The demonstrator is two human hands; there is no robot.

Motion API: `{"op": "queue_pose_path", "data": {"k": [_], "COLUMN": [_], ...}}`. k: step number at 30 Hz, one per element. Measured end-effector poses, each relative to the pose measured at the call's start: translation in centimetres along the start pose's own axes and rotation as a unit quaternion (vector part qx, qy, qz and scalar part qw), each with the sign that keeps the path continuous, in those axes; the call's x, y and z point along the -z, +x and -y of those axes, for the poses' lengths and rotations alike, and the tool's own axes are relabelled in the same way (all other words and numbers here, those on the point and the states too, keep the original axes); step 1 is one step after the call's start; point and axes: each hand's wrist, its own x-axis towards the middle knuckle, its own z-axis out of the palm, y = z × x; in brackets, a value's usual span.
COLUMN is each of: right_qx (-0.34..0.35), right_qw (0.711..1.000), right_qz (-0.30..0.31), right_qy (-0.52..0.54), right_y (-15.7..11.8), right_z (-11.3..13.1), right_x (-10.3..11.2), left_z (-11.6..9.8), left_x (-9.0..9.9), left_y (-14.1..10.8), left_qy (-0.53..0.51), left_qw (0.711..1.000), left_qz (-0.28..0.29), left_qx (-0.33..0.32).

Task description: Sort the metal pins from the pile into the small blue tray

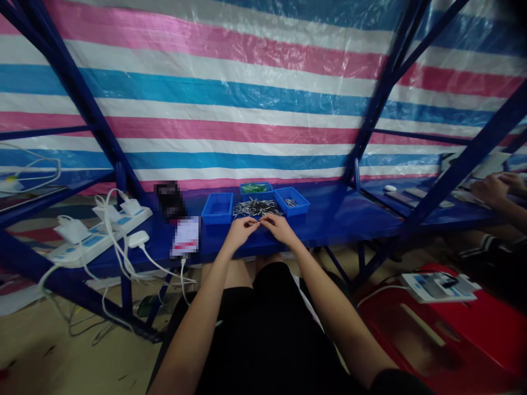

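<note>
My left hand (242, 231) and my right hand (279, 227) meet fingertip to fingertip at the near edge of the blue table. Both are closed in a pinch; whatever lies between the fingers is too small to make out. Just beyond them spreads a pile of thin black and silver pieces (257, 207). Left of the pile sits a blue tray (217, 220) with nothing visible in it. Behind it stands a blue tray (257, 186) with green items. To the right, another blue tray (302, 209) holds some thin silvery pieces.
At left lie a white power strip (99, 238) with chargers and cables, a plugged-in phone (186, 237) and a dark pixelated object (170, 200). Blue metal posts (373, 109) frame the table (349, 214). At far right are another person's hands (492, 186) and a red stool (473, 329).
</note>
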Motion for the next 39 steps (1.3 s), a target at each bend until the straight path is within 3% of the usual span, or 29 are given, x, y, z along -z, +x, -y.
{"op": "queue_pose_path", "data": {"k": [6,9,12,15,18,20,22,25,27,32,39], "right_qx": [0.031,0.006,-0.009,0.009,0.03,0.049,0.055,0.011,-0.046,-0.12,-0.128], "right_qw": [0.994,0.999,1.0,0.999,0.995,0.989,0.981,0.967,0.948,0.927,0.921], "right_qz": [0.074,0.026,-0.017,0.004,0.029,0.051,0.047,-0.031,-0.075,-0.098,-0.142], "right_qy": [-0.076,-0.047,-0.013,-0.034,-0.09,-0.133,-0.179,-0.251,-0.304,-0.341,-0.34], "right_y": [-0.2,-0.3,-0.2,-0.2,-0.5,-0.4,0.1,2.0,3.5,5.8,5.9], "right_z": [0.3,0.4,0.5,0.6,0.6,0.5,0.2,-0.6,-1.4,-3.4,-4.2], "right_x": [-0.3,-0.2,0.0,0.1,0.4,1.2,2.7,6.1,8.3,10.9,10.7], "left_z": [0.1,0.2,0.2,0.0,-0.3,-0.5,-0.6,-0.3,0.2,1.2,1.2], "left_x": [-0.1,-0.1,-0.1,0.0,0.0,0.1,0.3,0.5,0.6,0.4,0.3], "left_y": [0.2,0.3,0.3,0.1,0.0,-0.1,0.0,0.2,0.4,0.7,0.9], "left_qy": [-0.041,-0.055,-0.047,-0.021,-0.004,-0.006,-0.022,-0.066,-0.084,-0.056,-0.052], "left_qw": [0.999,0.998,0.999,0.999,1.0,1.0,0.999,0.983,0.975,0.981,0.979], "left_qz": [-0.018,-0.032,-0.003,0.028,0.022,0.009,-0.04,-0.158,-0.195,-0.173,-0.183], "left_qx": [-0.01,-0.009,-0.005,0.001,0.001,0.001,0.016,0.058,0.074,0.066,0.07]}}
